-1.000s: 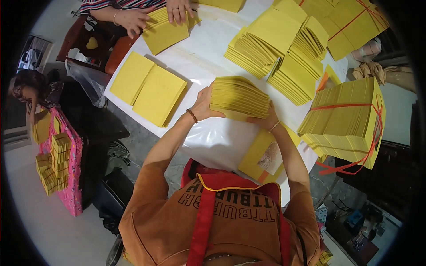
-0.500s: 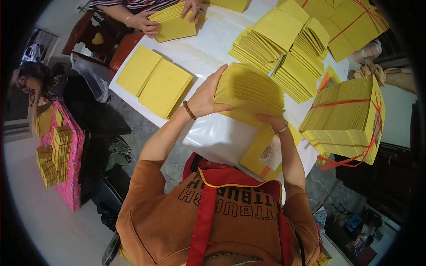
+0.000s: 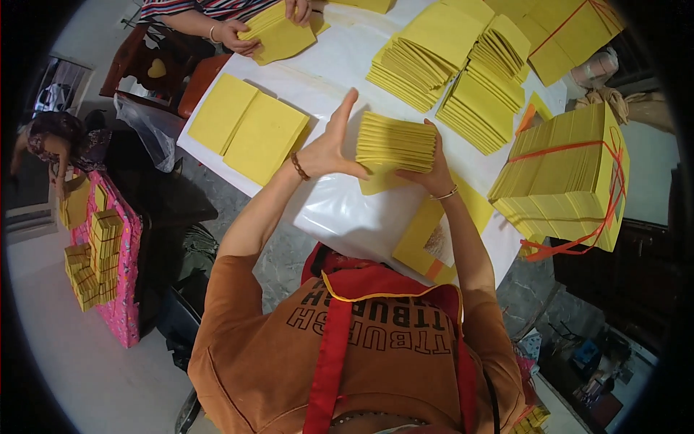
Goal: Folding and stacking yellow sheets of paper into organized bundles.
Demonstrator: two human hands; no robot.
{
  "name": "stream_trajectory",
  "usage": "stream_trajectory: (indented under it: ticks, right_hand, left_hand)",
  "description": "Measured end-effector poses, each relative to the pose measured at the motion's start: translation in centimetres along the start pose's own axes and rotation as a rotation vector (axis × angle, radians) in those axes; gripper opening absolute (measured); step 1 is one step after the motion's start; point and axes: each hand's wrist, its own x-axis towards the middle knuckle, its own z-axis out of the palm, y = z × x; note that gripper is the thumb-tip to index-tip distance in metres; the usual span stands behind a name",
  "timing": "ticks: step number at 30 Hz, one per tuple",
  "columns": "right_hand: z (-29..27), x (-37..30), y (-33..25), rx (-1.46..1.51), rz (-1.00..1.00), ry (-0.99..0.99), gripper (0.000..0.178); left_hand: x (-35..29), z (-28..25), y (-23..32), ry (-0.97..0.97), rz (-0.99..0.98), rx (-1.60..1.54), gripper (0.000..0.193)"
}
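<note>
A thick stack of folded yellow paper (image 3: 396, 141) stands over the white-covered table, its layered edges facing me. My right hand (image 3: 430, 170) grips its right end, thumb at the lower front and fingers round the side. To the left of the stack, my left hand (image 3: 331, 153) is open, fingers stretched up and thumb pointing at the stack's lower left corner. Whether that thumb touches the paper I cannot tell. Beneath the stack a yellow flap (image 3: 377, 184) sticks out. Near my right forearm lies a flat yellow sheet (image 3: 413, 242) with a pale and orange patch.
Two flat yellow piles (image 3: 266, 139) lie at the left. Fanned yellow stacks (image 3: 413, 72) fill the far right, and a large bundle tied with red string (image 3: 553, 177) stands at the right edge. Across the table, a co-worker's hands (image 3: 242, 36) handle yellow paper. A pink-covered table (image 3: 119, 289) holds more bundles.
The stack has swung from a tilted, fanned position to one with its edges squared toward me. My left hand has come away from it and opened, while my right hand has risen along its right side.
</note>
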Motion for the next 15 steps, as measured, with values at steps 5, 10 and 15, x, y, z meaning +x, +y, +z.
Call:
stream_trajectory:
  ticks: [5, 10, 15]
  right_hand:
    - [-0.9, -0.3, 1.0, -0.019, 0.07, -0.017, 0.115]
    - [-0.5, -0.6, 0.5, 0.08, 0.0, -0.012, 0.123]
    - [-0.5, -0.8, 3.8, -0.5, -0.205, -0.132, 0.108]
  left_hand:
    - [-0.2, 3.3, -3.6, -0.188, -0.202, 0.077, 0.142]
    - [0.8, 4.7, -4.7, -0.079, -0.064, 0.04, 0.143]
    - [-0.1, 6.9, -7.1, 0.044, -0.125, 0.168, 0.133]
